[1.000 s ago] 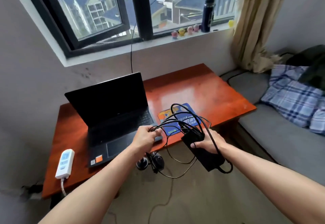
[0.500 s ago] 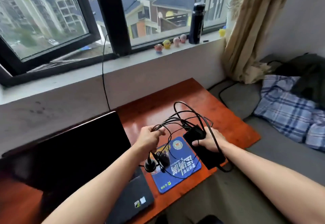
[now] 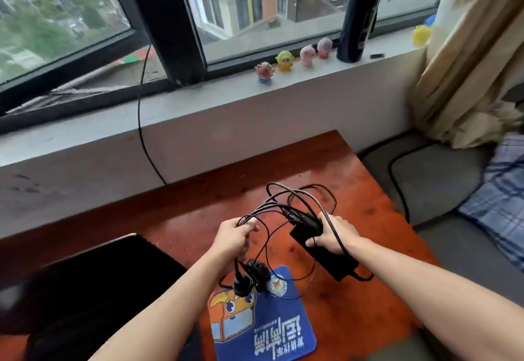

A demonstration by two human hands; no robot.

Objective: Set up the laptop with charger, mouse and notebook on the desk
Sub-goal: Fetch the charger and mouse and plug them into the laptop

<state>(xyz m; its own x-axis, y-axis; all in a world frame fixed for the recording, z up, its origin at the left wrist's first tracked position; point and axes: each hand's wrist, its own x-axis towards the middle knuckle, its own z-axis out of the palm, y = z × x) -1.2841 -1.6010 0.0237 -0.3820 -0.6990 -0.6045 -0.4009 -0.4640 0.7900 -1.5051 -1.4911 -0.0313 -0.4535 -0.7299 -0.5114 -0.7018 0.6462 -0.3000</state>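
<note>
The black charger brick (image 3: 326, 253) hangs above the red-brown desk (image 3: 326, 179), gripped by my right hand (image 3: 334, 233). Its tangled black cable (image 3: 297, 199) loops up between both hands. My left hand (image 3: 234, 237) is closed on a bundle of that cable, and the plugs (image 3: 249, 277) dangle below it over the blue mouse pad (image 3: 263, 321). The open black laptop (image 3: 85, 287) stands at the lower left, its screen back toward me and blurred. No mouse or notebook is in sight.
A window sill behind the desk carries small toy figures (image 3: 285, 61) and a dark bottle (image 3: 358, 17). A thin black wire (image 3: 140, 122) hangs down the wall. A grey sofa (image 3: 442, 179) with a plaid cloth (image 3: 502, 193) and a beige curtain (image 3: 467, 57) lie to the right.
My view has moved closer to the window and desk. Both hands carried the charger and cable forward, from beyond the desk's front edge to above the desk and mouse pad.
</note>
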